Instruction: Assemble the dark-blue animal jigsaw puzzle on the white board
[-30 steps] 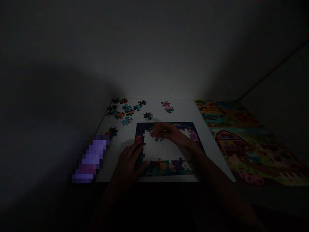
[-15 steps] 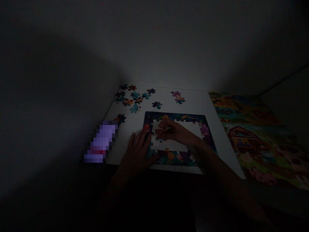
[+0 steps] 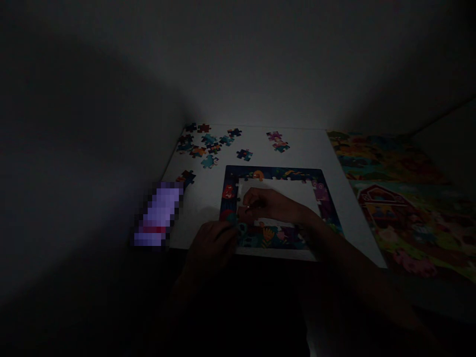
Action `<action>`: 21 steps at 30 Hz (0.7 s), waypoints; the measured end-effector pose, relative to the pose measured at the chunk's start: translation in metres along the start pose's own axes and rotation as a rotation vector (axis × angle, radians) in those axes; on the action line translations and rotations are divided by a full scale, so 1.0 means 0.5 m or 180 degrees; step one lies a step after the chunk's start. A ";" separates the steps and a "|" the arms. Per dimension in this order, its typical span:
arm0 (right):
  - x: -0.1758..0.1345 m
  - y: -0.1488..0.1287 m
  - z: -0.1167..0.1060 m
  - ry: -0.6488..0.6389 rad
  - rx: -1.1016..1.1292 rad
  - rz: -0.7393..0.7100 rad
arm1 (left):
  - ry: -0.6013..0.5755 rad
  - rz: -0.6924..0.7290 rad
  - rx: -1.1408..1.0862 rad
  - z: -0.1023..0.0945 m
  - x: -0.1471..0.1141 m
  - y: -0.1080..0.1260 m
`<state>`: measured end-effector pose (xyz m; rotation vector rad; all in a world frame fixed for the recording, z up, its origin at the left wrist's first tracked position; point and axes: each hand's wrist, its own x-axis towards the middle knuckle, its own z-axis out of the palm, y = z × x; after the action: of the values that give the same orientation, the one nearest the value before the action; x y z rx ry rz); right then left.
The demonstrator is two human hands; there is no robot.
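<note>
A dark sea-themed jigsaw puzzle (image 3: 273, 172) lies on the white table, its border assembled around a pale middle. My right hand (image 3: 269, 204) is over the left part of that middle, thumb and fingers pinched on a puzzle piece (image 3: 245, 214) close to the left border. Curled at the puzzle's lower left corner is my left hand (image 3: 213, 240), its fingers bent together against the edge. Whatever may be between those fingertips is hidden in the dim light.
Several loose puzzle pieces (image 3: 210, 140) are scattered at the table's far left. Two joined pieces (image 3: 278, 142) lie behind the puzzle. A blurred purple object (image 3: 159, 213) is at the left edge. On the right are a farm picture (image 3: 405, 223) and an animal picture (image 3: 379, 153).
My left hand has drawn back toward me from the left border, its flat fingers now curled. My right hand stays pinched over the puzzle's left side, slightly lower. The view has shifted slightly.
</note>
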<state>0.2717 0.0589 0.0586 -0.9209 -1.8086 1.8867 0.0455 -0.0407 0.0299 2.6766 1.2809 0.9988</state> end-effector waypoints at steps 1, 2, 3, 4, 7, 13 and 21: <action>0.000 0.000 0.000 0.0003 -0.0053 0.0003 | -0.0007 -0.0034 0.0062 0.002 0.002 0.000; 0.000 -0.001 0.000 0.0025 -0.0142 -0.0008 | -0.0028 -0.0070 0.0126 0.005 0.004 0.000; 0.001 0.000 0.000 0.0063 -0.0241 -0.0029 | -0.0053 -0.0094 0.0182 0.007 0.006 0.000; 0.001 0.000 -0.001 0.0096 -0.0331 -0.0051 | -0.0085 -0.0105 0.0228 0.009 0.008 0.000; 0.002 0.005 -0.001 0.0139 -0.0420 -0.0089 | -0.0147 -0.0085 0.0308 0.012 0.007 0.003; 0.007 0.019 0.003 0.0252 -0.0470 -0.0074 | -0.0135 -0.0034 0.0432 0.013 0.000 0.006; 0.006 0.015 0.010 0.0165 -0.0531 -0.0124 | -0.0139 -0.0034 0.0501 0.014 0.002 0.009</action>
<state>0.2675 0.0566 0.0505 -0.9732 -1.9611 1.6932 0.0529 -0.0415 0.0261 2.7843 1.4206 0.8679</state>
